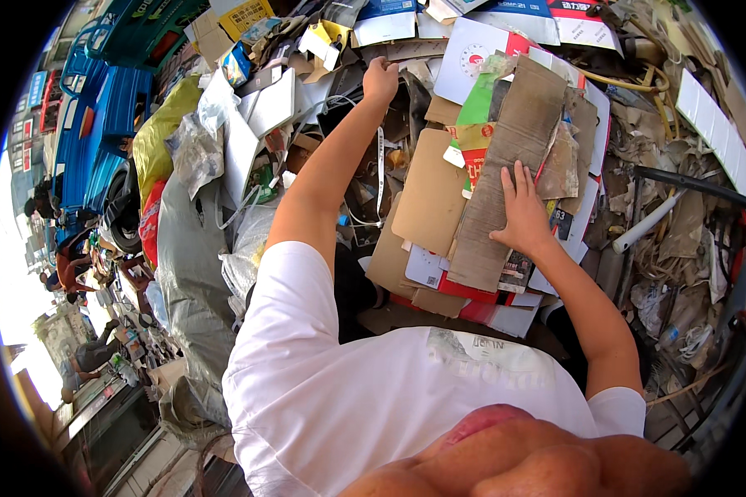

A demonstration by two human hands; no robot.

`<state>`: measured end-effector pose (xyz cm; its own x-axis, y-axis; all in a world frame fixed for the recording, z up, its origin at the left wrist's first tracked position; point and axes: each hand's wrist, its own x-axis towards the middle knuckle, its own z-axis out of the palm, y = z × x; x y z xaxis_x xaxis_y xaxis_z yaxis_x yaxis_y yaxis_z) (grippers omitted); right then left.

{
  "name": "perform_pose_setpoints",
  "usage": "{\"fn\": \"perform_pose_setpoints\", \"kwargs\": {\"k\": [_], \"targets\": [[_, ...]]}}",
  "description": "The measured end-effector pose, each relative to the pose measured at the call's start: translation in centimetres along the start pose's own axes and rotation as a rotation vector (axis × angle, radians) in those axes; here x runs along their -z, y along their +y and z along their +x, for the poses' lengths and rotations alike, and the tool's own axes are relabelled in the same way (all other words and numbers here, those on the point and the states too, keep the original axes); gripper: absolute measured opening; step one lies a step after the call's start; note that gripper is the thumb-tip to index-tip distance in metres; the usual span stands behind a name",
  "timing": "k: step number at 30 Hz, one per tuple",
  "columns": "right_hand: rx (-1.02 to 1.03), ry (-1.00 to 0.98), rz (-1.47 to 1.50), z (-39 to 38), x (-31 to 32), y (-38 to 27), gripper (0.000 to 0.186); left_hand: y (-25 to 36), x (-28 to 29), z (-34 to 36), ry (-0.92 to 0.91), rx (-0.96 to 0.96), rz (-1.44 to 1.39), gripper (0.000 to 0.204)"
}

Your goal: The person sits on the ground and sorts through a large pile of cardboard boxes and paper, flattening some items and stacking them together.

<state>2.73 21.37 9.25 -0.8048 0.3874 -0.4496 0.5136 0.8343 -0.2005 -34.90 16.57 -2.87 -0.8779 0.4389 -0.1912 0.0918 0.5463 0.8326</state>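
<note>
My right hand [522,214] lies spread on a long brown strip of corrugated cardboard [506,170], pressing it from above. That strip tops a stack of flattened cartons, among them a plain brown cardboard sheet [429,195] and a white-and-red carton [471,60]. My left arm stretches to the far side, where my left hand [380,80] is curled downward at the edge of the scrap pile. Its fingertips meet something dark that I cannot make out. A loop of white plastic strap [381,174] hangs beside the stack, below my left hand.
Left of me are a grey sack [186,265], a yellow bag [164,132] and blue crates [108,124]. Paper and plastic scrap [680,240] fills the right, with a black bar [696,186] and a white pipe [648,222] jutting in. Other people [75,265] are at far left.
</note>
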Motion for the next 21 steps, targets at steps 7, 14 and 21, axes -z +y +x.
{"fn": "perform_pose_setpoints", "kwargs": {"k": [7, 14, 21], "targets": [[0.045, 0.012, 0.086, 0.4, 0.0, -0.3, 0.119, -5.5, 0.1, 10.2, -0.021, 0.433, -0.755, 0.059], [0.072, 0.044, 0.142, 1.1, -0.2, -0.4, 0.120, -8.3, -2.0, 15.5, -0.082, 0.430, -1.219, 0.060], [0.068, 0.054, 0.158, 1.0, -0.3, -0.3, 0.119, -5.4, -4.0, 18.3, 0.118, 0.369, -1.373, 0.048]]}}
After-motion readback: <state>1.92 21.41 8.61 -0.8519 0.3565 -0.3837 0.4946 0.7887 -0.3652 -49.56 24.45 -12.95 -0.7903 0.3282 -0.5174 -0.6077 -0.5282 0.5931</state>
